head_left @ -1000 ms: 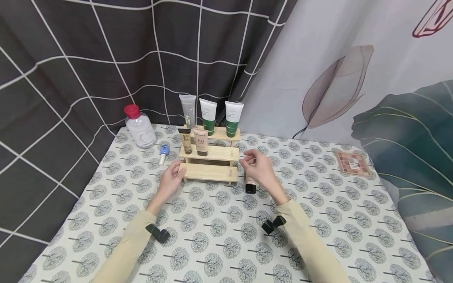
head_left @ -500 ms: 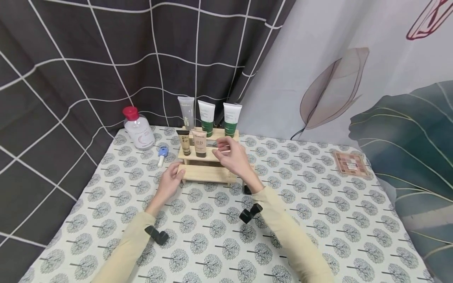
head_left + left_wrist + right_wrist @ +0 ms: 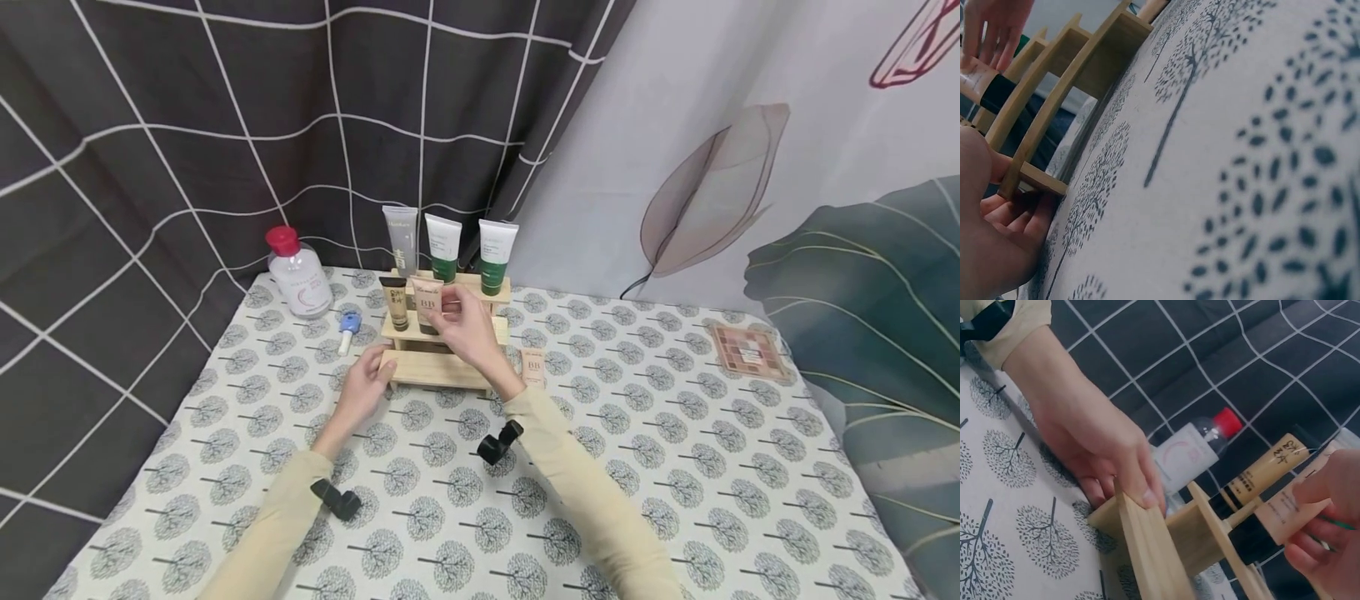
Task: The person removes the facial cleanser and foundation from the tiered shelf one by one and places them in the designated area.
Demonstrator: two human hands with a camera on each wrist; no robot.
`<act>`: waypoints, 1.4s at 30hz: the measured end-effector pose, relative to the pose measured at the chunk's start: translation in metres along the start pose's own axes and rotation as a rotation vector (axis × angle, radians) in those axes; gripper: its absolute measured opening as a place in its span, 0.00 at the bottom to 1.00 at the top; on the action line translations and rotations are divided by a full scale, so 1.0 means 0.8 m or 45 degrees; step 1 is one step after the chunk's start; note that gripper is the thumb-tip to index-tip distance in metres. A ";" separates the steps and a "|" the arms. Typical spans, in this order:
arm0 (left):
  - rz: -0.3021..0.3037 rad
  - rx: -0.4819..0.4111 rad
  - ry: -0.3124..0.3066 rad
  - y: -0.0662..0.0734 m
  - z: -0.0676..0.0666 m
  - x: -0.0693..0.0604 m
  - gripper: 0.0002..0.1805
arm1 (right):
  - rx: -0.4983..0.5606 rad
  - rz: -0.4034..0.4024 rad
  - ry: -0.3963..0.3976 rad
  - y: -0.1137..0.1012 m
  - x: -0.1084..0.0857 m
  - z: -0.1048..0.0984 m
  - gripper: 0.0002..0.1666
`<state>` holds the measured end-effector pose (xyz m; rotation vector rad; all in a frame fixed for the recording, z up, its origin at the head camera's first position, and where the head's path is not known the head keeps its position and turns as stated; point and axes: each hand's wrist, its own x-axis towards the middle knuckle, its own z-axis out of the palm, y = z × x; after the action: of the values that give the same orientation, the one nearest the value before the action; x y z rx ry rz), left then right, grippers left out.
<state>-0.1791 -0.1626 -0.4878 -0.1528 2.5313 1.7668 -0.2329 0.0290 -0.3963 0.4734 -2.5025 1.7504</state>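
Apparently, the step in hand was setting or straightening a pink tube [image 3: 427, 293] on the middle shelf of the wooden rack [image 3: 438, 369]. The right hand [image 3: 468, 331] pinched the tube at its side, thumb in front and fingers behind. Its black cap end was at the middle board, though whether it bore full weight there could not be told. The left hand [image 3: 363, 381] gripped the left end of the lowest shelf, thumb on top and fingers curled beneath, probably to steady the rack.

The next move seemed to call for a light, upright release, without nudging the gold tube [image 3: 395, 305] just beside it.

Above, the top shelf bore a grey tube [image 3: 402, 240] and two green-and-white tubes [image 3: 496, 255]. A second pink tube [image 3: 533, 367] lay on the table to the rack's right.

A white cloth [image 3: 465, 542] printed with dark trees covered the table. On it stood a red-capped bottle [image 3: 302, 282], with a small blue-and-white item [image 3: 348, 327] near it; a square palette [image 3: 748, 352] lay far right. Behind hung a dark checked curtain [image 3: 277, 92] and a pale curtain [image 3: 600, 192] with leaf prints.
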 end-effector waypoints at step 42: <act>-0.013 0.026 -0.003 0.002 -0.001 -0.002 0.27 | 0.068 0.127 0.225 0.030 -0.067 -0.128 0.20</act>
<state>-0.1776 -0.1626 -0.4855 -0.1624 2.5417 1.7354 -0.2019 0.1433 -0.3929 0.1892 -2.4013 1.8094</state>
